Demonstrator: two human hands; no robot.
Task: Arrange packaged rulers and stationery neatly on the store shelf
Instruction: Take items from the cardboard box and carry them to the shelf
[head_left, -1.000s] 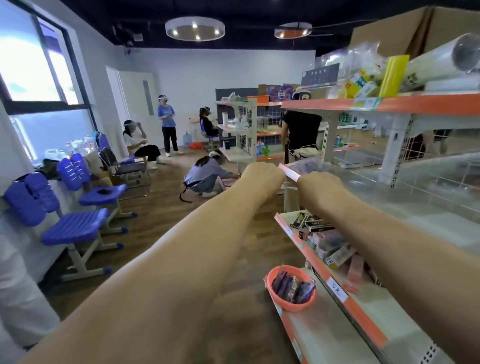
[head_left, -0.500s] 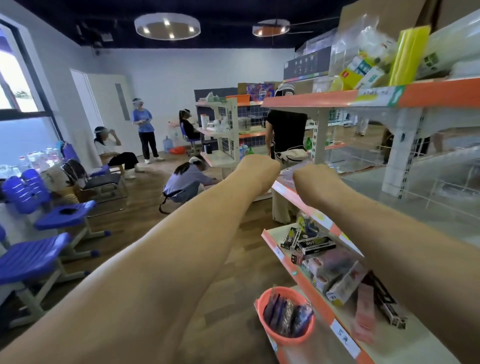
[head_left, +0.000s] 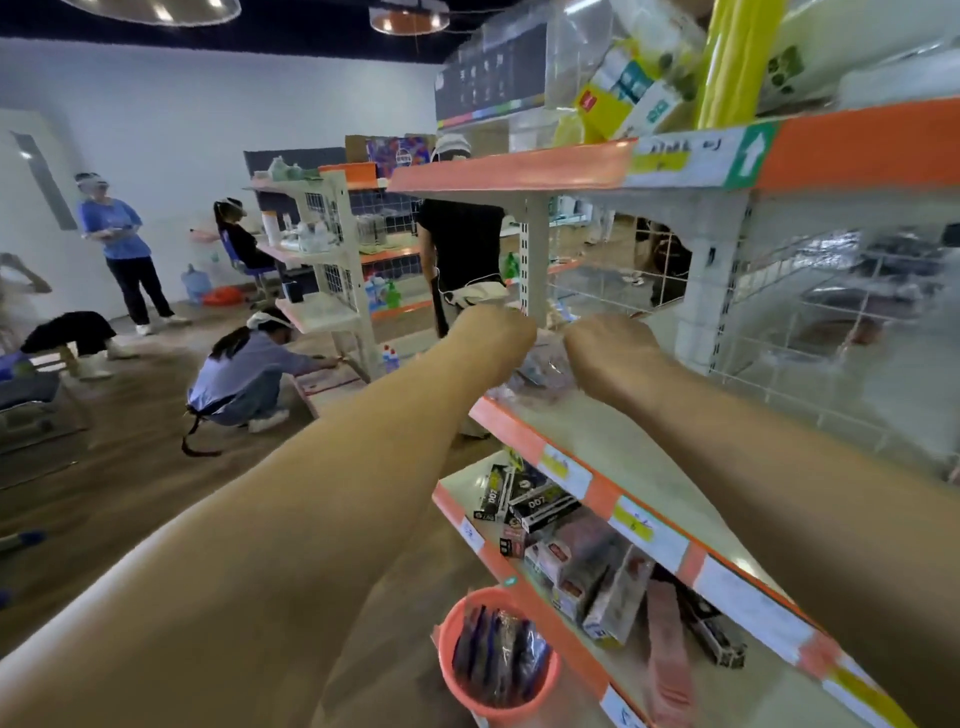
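Observation:
Both my arms reach out to the far left end of the middle shelf (head_left: 613, 447). My left hand (head_left: 498, 332) and my right hand (head_left: 608, 348) are seen from the back, fingers curled, with a clear plastic stationery packet (head_left: 540, 371) between them, low over the shelf board. Both hands seem to grip that packet, but the fingers are hidden behind the knuckles. Below, the lower shelf (head_left: 467, 530) carries black and pink stationery boxes (head_left: 540, 514) lying in disorder. An orange bucket (head_left: 457, 649) with dark packaged items stands on the bottom shelf.
The top shelf (head_left: 519, 169) holds yellow packs and rolls overhead. A white upright post (head_left: 535, 265) and wire back grid (head_left: 831, 332) bound the shelf. Several people stand or crouch in the aisle to the left, one in black (head_left: 457, 249) just behind the shelf end.
The view has swung right and closer to the shelves. My hands have lowered the packet from in front of the shelf down onto the middle shelf's far end.

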